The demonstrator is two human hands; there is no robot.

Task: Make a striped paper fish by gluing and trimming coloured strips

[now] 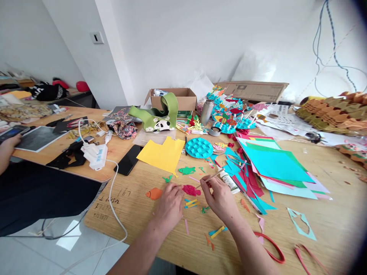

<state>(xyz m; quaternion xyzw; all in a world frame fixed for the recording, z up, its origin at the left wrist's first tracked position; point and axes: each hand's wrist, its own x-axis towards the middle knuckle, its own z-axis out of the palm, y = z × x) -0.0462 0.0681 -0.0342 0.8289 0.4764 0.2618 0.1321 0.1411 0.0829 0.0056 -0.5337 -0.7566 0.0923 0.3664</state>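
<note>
Currently, head view only. Left hand (169, 206) resting fingers-down on table (323, 214), fingertips beside pink fish (191, 190); nothing gripped. Right hand (220, 196) pinching thin stick (210, 177), tip angled up-right, just above the pink fish. Judged mid-work: three cut paper fish lying flat, one orange fish (154, 193), one pink, one green fish (187, 170); none yet seen on a stick. Stick count: one in hand. Uncut stock remaining: one yellow sheet (162, 154), coloured stack (275, 166) to the right. Scraps scattered around hands.
</note>
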